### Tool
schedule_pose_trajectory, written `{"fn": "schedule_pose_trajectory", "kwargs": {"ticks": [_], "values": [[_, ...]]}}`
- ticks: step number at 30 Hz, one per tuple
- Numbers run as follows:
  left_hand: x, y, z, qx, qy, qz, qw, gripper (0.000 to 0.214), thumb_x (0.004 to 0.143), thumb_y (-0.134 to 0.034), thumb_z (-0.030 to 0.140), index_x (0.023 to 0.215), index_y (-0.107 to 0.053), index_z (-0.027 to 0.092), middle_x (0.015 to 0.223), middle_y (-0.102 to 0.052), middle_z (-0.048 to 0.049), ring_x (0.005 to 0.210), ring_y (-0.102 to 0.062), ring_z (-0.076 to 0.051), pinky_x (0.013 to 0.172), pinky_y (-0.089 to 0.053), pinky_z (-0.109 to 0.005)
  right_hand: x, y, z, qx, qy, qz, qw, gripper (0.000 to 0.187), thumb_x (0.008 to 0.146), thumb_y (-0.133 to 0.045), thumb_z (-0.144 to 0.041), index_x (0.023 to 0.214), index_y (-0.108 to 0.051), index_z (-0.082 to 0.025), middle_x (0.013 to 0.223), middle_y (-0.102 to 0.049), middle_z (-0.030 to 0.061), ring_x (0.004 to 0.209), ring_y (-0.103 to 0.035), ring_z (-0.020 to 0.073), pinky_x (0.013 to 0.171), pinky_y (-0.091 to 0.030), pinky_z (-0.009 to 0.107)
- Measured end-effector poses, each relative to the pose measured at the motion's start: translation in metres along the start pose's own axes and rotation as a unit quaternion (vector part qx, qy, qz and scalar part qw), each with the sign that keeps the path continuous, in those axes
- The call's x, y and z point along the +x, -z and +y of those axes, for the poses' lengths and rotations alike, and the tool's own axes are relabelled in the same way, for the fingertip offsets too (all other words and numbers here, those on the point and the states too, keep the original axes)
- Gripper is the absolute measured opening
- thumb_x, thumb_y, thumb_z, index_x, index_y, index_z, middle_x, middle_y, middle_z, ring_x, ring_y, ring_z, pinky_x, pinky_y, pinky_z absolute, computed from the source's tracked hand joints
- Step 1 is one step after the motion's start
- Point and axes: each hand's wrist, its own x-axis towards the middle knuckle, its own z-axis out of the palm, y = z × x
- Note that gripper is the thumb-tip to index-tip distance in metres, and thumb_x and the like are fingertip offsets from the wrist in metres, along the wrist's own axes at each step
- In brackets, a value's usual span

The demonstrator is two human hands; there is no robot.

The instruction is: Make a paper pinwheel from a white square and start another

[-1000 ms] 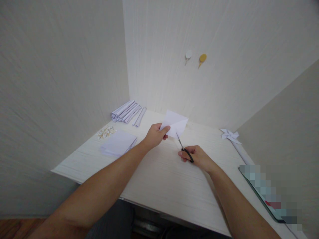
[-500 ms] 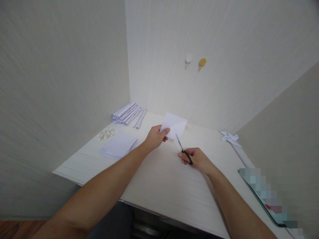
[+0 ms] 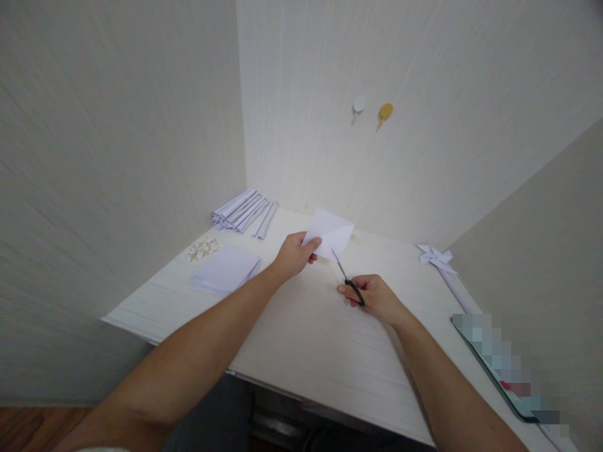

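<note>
My left hand (image 3: 294, 254) pinches the near left corner of a white folded sheet of paper (image 3: 332, 231) and holds it up above the white table (image 3: 311, 333). My right hand (image 3: 374, 296) grips black-handled scissors (image 3: 346, 279). Their blades point up and away, and the tip meets the lower edge of the sheet. Both forearms reach in from the bottom of the view.
A stack of white sheets (image 3: 227, 269) lies at the left, with small pale bits (image 3: 202, 248) beside it. Rolled paper strips (image 3: 244, 212) lie by the corner wall. A paper pinwheel (image 3: 436, 257) rests at the right. A dark flat device (image 3: 499, 370) lies near the right edge.
The scissors and my right hand have shifted slightly up toward the sheet. The left hand holds the paper much as before.
</note>
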Motion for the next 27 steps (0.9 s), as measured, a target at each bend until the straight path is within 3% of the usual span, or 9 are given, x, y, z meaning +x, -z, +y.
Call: {"fn": "schedule_pose_trajectory", "kwargs": {"ticks": [27], "values": [[-0.0034, -0.003, -0.0027, 0.036, -0.009, -0.046, 0.998, 0.029, 0.084, -0.063, 0.038, 0.065, -0.058, 0.017, 0.054, -0.057, 0.0014, 0.049, -0.052, -0.011, 0.049, -0.04, -0.022, 0.0028, -0.0026, -0.0006, 0.015, -0.006, 0.008, 1.0, 0.055, 0.07, -0.07, -0.071, 0.055, -0.056, -0.019, 0.051, -0.046, -0.0033, 0.048, -0.031, 0.0093, 0.047, -0.022, 0.028]]}}
